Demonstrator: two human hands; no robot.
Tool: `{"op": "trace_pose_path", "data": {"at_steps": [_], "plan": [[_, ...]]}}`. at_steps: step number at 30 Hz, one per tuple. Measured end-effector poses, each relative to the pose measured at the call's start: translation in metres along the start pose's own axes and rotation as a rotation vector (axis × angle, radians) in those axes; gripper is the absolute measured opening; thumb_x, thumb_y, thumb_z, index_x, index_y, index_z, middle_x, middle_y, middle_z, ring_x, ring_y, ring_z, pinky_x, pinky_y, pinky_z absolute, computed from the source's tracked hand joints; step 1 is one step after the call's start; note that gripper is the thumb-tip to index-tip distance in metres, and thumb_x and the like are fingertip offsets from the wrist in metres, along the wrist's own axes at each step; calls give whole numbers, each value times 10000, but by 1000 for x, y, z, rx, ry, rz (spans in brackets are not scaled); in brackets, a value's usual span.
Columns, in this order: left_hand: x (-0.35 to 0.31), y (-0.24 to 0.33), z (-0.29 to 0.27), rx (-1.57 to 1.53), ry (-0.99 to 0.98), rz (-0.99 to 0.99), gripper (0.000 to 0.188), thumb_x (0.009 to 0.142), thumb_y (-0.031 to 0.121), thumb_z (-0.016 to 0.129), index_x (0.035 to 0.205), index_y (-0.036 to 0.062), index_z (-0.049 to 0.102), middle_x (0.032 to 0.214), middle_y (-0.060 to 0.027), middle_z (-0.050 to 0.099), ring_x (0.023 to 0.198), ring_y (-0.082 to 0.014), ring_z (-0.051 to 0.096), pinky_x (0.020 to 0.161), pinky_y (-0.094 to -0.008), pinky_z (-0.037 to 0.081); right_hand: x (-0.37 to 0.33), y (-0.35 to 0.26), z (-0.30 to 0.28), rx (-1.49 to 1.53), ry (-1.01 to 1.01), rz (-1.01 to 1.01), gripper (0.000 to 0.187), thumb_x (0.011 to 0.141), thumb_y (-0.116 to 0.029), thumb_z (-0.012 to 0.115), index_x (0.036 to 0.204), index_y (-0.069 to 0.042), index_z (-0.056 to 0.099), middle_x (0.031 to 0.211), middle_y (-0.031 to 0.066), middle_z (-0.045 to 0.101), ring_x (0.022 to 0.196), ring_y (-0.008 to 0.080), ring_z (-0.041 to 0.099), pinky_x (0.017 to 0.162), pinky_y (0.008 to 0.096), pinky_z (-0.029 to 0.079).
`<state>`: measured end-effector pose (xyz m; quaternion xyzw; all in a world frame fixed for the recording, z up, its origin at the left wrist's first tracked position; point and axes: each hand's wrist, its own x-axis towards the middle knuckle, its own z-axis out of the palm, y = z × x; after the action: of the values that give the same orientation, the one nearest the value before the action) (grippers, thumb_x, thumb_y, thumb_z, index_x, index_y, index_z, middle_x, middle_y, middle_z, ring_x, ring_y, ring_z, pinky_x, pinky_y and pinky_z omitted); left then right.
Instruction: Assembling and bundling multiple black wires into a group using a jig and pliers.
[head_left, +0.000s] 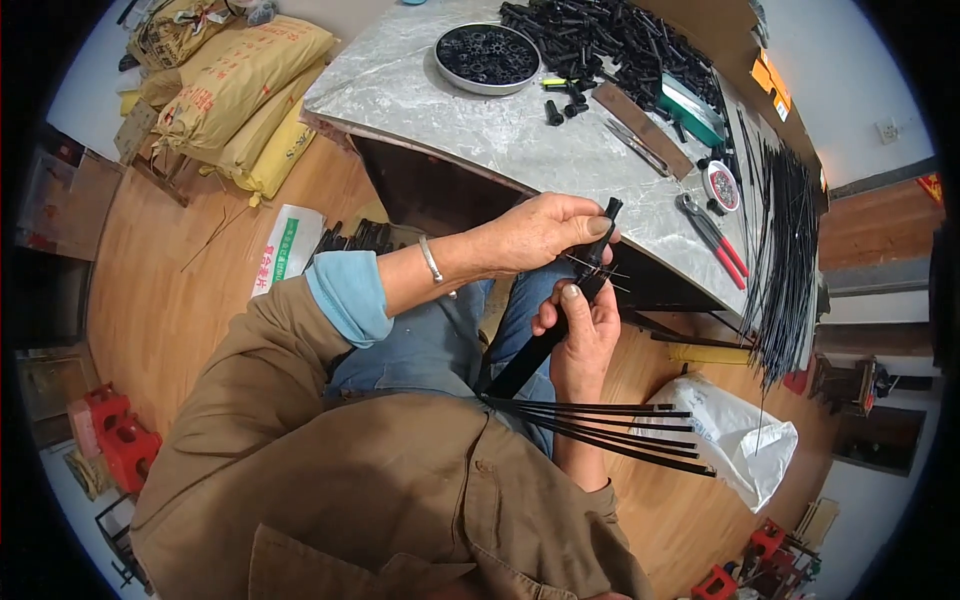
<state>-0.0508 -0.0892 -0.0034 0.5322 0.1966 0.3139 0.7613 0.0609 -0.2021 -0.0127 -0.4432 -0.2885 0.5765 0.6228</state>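
Note:
Over my lap I hold what looks like a black umbrella frame (523, 366), a dark shaft slanting up to the right. Several narrow black ribs (610, 428) fan out to the right from its lower end. My left hand (535, 235) is closed, thumb and fingers pinching the narrow black top piece. Just below, my right hand (585, 335) is closed round the upper shaft, its thumb pressed near the joint. Thin wire ends (612, 273) stick out sideways between the two hands. What lies under my fingers is hidden.
The grey marbled table (440, 120) bears a round dish (487, 90) of black rings, a heap of black parts (630, 40), tweezers (637, 147) and red-handled pliers (715, 240). Long black rods (775, 260) overhang its right edge. A white sack (735, 435) lies on the floor; yellow sacks (235, 90) are stacked left.

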Motion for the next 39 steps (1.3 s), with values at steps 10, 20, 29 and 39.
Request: {"op": "trace_pose_path", "data": {"at_steps": [10, 20, 29, 39], "plan": [[-6, 2, 1, 18, 5, -34, 380, 971, 329, 535, 1118, -16, 600, 984, -76, 656, 921, -127, 609, 846, -275, 483, 2, -1, -4, 21, -23, 4, 168, 910, -105, 598, 1025, -27, 503, 789, 53, 545, 579, 128, 516, 498, 273, 452], [-13, -8, 4, -233, 113, -63, 383, 936, 320, 594, 1091, -30, 593, 941, -85, 649, 858, -125, 612, 779, -271, 519, 6, 3, -10, 108, -55, 52, 193, 906, -122, 619, 1056, -41, 529, 810, 49, 542, 626, 139, 522, 528, 288, 447], [-28, 6, 12, 125, 137, -74, 347, 813, 97, 693, 1108, -53, 589, 997, -84, 649, 903, -118, 616, 833, -267, 500, 8, -2, -22, -316, -27, -106, 215, 883, -133, 671, 1054, -8, 629, 855, -5, 618, 704, 70, 547, 657, 214, 458], [-31, 1, 18, 56, 80, -38, 349, 867, 115, 656, 1179, -23, 579, 1042, -39, 642, 945, -83, 597, 838, -245, 493, 15, -23, -40, -359, -169, 74, 177, 827, -147, 724, 939, -12, 699, 814, -25, 649, 737, 41, 553, 662, 212, 456]]}}
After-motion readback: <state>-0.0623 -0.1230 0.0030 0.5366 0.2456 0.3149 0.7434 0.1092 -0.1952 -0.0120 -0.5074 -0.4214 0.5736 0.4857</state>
